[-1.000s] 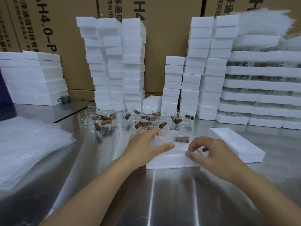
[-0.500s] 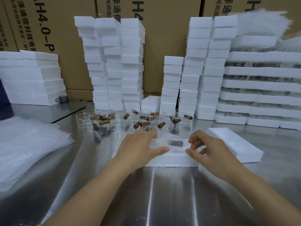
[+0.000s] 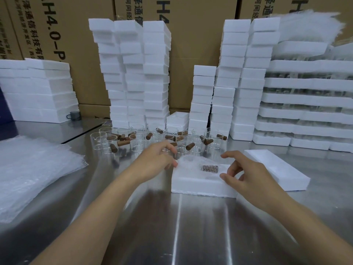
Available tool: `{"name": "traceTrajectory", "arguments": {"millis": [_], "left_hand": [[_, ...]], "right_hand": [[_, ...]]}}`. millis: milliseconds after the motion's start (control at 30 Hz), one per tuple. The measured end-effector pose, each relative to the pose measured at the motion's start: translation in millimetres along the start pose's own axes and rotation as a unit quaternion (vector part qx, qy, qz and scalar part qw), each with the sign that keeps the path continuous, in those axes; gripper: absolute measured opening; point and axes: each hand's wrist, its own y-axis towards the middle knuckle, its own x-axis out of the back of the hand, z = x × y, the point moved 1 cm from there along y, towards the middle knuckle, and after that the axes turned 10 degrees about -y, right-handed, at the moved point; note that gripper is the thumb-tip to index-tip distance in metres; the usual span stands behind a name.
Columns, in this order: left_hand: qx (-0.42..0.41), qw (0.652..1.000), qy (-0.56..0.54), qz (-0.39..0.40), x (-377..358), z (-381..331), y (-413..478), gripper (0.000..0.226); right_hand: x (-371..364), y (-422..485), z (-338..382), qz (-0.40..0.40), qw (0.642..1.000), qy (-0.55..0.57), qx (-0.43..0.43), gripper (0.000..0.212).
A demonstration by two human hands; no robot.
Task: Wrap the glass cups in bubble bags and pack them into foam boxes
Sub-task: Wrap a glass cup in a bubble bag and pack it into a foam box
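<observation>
Bright even overhead light, streaky glare on steel table (image 3: 191,226) — wide-angle bowing at edges, forearms slightly blurred

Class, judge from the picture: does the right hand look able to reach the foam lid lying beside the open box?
Probably yes. The right hand hovers at the foam box's right edge, and the foam lid lies flat right beside it, with nothing on top or between.
</observation>
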Motion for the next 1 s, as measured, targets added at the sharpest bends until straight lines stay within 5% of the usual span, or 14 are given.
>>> {"name": "traceTrajectory", "arguments": {"millis": [467, 633, 833, 1000], "left_hand": [[-0.084, 0.994, 0.064, 0.005, -8, 7, 0, 0.022], [-0.098, 0.981, 0.165, 0.016, -2, 14, 8, 0.020], [-0.120, 0.971, 0.198, 0.052, -1, 16, 11, 0.030], [-0.151, 0.979, 0.127, -0.055, -3, 14, 10, 0.020]], "right_hand": [[-2, -1, -2, 0.002, 1.000, -0.012, 0.000, 0.034], [-8, -2, -4, -0.003, 0.999, -0.033, 0.007, 0.024], [-11, -3, -2, -0.011, 0.998, -0.059, 0.005, 0.036], [-10, -5, 4, 0.004, 0.997, -0.072, -0.017, 0.047]]}}
